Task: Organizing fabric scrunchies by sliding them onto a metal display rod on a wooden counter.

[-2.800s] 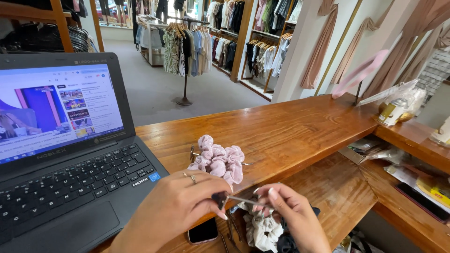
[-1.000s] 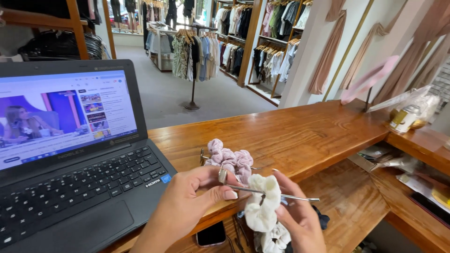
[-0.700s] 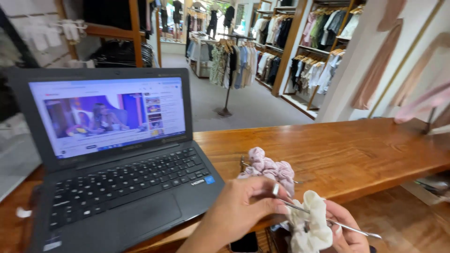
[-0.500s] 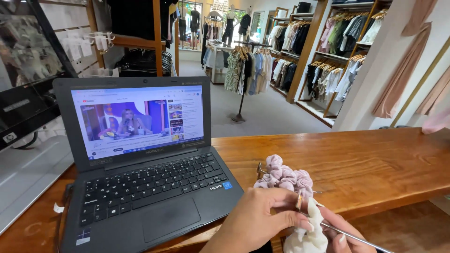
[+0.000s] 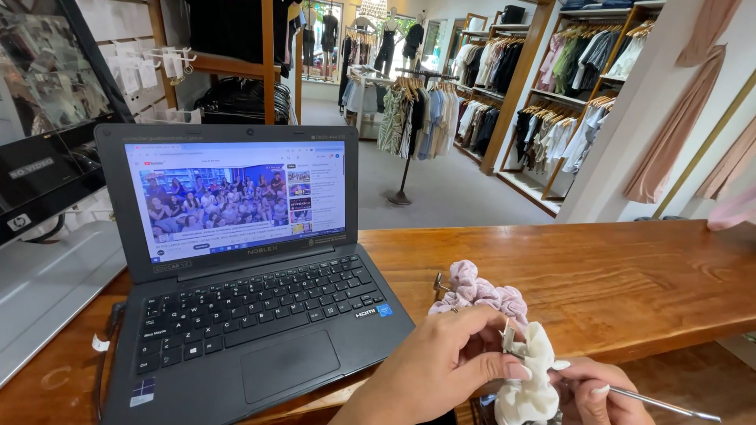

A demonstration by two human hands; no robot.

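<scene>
Both hands pinched a white scrunchie (image 5: pixel 526 378): left hand (image 5: pixel 441 366), right hand (image 5: pixel 602 392) also gripping a metal rod (image 5: pixel 661 403). Pink scrunchies (image 5: pixel 480 291) and laptop (image 5: pixel 244 291) crowded the bench (image 5: pixel 630 267).

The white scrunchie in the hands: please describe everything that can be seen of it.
The white scrunchie is a ring of gathered, ruffled cloth, soft and matt, cream-white in colour. It hangs roughly upright at the bottom of the head view, in front of the edge of the wooden counter. The left hand pinches its upper part, where a small metal piece shows at the top. The right hand touches its lower right side and holds a thin metal rod. Its lower end is cut off by the frame.
</scene>
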